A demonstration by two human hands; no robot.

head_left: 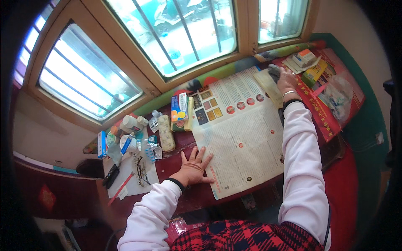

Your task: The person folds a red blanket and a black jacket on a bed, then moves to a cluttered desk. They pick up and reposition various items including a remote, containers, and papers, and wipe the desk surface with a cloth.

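A large printed paper sheet (251,159), like a newspaper, lies spread over the dark red table. My left hand (194,169) is open, its fingers spread flat across the sheet's left edge and the table beside it. At the sheet's far right corner, my right hand (286,80) is closed around a small dark grey object (274,72) whose kind I cannot make out. Beside and partly under that hand lies a pale yellowish flat piece (266,83), like a folded cloth or a pouch.
Medicine boxes (179,109), a long beige case (166,134), white bottles (132,124), blister packs (153,151), eyeglasses (141,170) and a black remote (110,176) crowd the left. Right stand a red printed sheet (324,121), small boxes (305,57) and a clear plastic bag (338,94). Windows (176,33) rise behind.
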